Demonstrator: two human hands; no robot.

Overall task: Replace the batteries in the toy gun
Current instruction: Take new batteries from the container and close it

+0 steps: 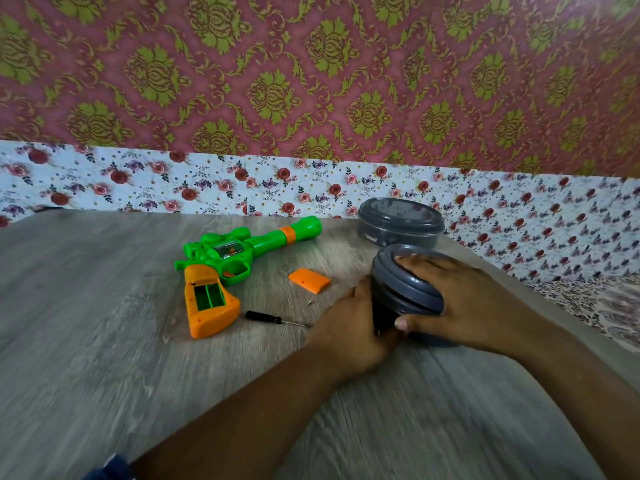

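On the grey wood-grain bench (104, 341), a second grey lidded tub (400, 221) stands by the floral wall, behind the grey round container (412, 289) that both hands tilt on its side. The right hand (460, 303) curls over its ridged lid; the left hand (353, 327) grips its dark base. A small screwdriver (273, 319), a loose screw (310, 301) and the orange battery cover (309, 280) lie between them and the toy gun (239, 258). The green-and-orange gun lies flat at mid-bench, its handle compartment open and showing green slots.

The green-and-orange toy gun (221, 268) lies flat, barrel toward two o'clock, battery compartment (209, 296) open; its orange cover (309, 280) lies at three o'clock.
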